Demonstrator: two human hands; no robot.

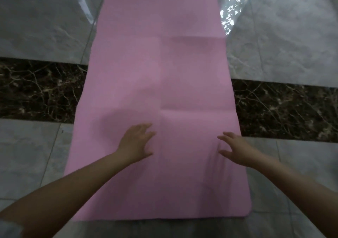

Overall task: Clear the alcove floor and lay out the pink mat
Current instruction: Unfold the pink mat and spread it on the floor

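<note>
Fingers (146, 137) of both the left hand (136, 142) and right hand (236, 150) lie spread and released, flat on the pink mat (164, 73), which stretches unrolled across the marble floor (45, 155), creased.

1. Pink mat (164, 84) lies unrolled flat on grey marble floor (45, 27), crossing a dark veined strip (40, 89).
2. Fold creases show on the mat.
3. Left hand (137, 142) and right hand (236, 150), fingers spread, over the mat's near end; contact unclear, blurred.
</note>
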